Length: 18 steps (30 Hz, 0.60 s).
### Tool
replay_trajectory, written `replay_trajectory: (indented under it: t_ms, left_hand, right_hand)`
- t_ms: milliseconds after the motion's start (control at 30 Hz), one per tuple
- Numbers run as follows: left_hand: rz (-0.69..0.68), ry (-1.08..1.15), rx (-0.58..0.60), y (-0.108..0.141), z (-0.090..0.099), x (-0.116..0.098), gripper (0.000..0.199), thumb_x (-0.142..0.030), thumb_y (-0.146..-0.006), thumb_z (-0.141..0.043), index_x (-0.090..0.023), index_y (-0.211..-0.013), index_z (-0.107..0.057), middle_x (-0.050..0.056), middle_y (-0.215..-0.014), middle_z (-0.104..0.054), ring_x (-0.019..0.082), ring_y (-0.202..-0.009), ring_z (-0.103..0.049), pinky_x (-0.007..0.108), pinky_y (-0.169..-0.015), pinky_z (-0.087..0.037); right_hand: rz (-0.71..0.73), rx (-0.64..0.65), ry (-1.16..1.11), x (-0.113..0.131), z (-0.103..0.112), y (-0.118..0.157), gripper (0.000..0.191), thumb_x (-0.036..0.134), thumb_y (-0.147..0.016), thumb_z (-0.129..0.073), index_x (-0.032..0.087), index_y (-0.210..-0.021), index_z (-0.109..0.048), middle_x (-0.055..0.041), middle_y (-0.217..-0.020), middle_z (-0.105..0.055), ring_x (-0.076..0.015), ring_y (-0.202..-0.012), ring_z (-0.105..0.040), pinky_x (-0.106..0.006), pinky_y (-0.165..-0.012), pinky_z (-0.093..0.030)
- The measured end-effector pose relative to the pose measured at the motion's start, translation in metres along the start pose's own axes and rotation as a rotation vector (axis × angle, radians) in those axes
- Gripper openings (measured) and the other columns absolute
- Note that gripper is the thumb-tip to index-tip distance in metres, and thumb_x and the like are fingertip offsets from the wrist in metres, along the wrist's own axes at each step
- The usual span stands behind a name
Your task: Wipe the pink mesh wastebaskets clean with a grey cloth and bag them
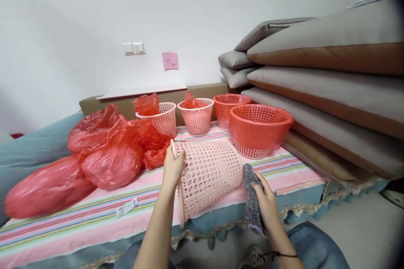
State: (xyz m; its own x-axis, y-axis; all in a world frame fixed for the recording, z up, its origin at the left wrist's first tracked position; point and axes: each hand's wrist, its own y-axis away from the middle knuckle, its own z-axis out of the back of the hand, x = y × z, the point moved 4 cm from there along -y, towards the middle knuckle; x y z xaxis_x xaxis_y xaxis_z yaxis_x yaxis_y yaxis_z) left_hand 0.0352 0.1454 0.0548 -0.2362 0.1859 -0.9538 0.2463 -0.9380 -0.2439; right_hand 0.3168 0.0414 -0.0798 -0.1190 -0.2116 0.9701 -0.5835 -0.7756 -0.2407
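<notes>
A pale pink perforated plastic basket (pixel 210 176) lies tipped on its side at the front of the striped cloth, its wide rim to the left. My left hand (pixel 173 166) grips that rim, with the thumb outside. In my right hand (pixel 267 201) is a dark grey fuzzy cloth (pixel 252 199), held close to the basket's base. Whether the cloth touches the base I cannot tell. The inside of the basket shows only through its holes.
Red plastic bags (pixel 112 164), several of them filled, lie at left. Behind stand two pink baskets (pixel 195 119) with red plastic in them, and two baskets lined in red (pixel 260 128). Grey cushions (pixel 328 80) are stacked at right. A white label (pixel 126 208) rests on the striped cloth (pixel 78 229).
</notes>
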Motion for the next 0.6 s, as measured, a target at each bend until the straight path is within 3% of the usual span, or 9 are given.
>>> replay_trajectory:
  t_ms: [167, 300, 467, 600]
  left_hand:
    - [-0.111, 0.132, 0.082, 0.057, 0.026, -0.007, 0.056, -0.037, -0.077, -0.067, -0.017, -0.128, -0.057, 0.011, -0.118, -0.068, 0.026, -0.105, -0.065, 0.039, -0.091, -0.052]
    - [-0.122, 0.223, 0.047, 0.083, 0.053, -0.007, 0.066, -0.046, -0.076, -0.071, -0.019, -0.134, -0.054, 0.011, -0.127, -0.065, 0.029, -0.116, -0.061, 0.042, -0.102, -0.045]
    - [-0.107, 0.261, -0.061, 0.12, 0.075, -0.012, 0.072, -0.048, -0.074, -0.074, -0.023, -0.138, -0.052, 0.01, -0.129, -0.065, 0.029, -0.115, -0.062, 0.04, -0.099, -0.049]
    - [-0.047, 0.267, -0.131, 0.157, 0.085, -0.013, 0.077, -0.051, -0.073, -0.074, -0.026, -0.141, -0.048, 0.009, -0.124, -0.068, 0.028, -0.104, -0.068, 0.035, -0.086, -0.057]
  right_hand:
    - [-0.044, -0.034, -0.01, 0.014, 0.038, 0.026, 0.057, 0.053, -0.074, -0.059, 0.021, -0.122, -0.065, -0.0073, -0.133, -0.061, -0.0297, -0.13, -0.049, -0.044, -0.111, -0.036]
    - [-0.039, -0.035, -0.001, 0.032, 0.054, 0.04, 0.057, 0.051, -0.078, -0.057, 0.023, -0.128, -0.061, -0.0051, -0.137, -0.058, -0.0269, -0.132, -0.048, -0.041, -0.112, -0.034]
    - [0.025, -0.042, -0.035, 0.069, 0.067, 0.051, 0.057, 0.049, -0.079, -0.059, 0.022, -0.128, -0.061, -0.0055, -0.139, -0.056, -0.0274, -0.132, -0.047, -0.041, -0.114, -0.032]
    - [0.088, -0.042, -0.055, 0.094, 0.067, 0.061, 0.056, 0.049, -0.08, -0.06, 0.023, -0.129, -0.06, -0.0052, -0.139, -0.056, -0.0281, -0.13, -0.049, -0.042, -0.112, -0.035]
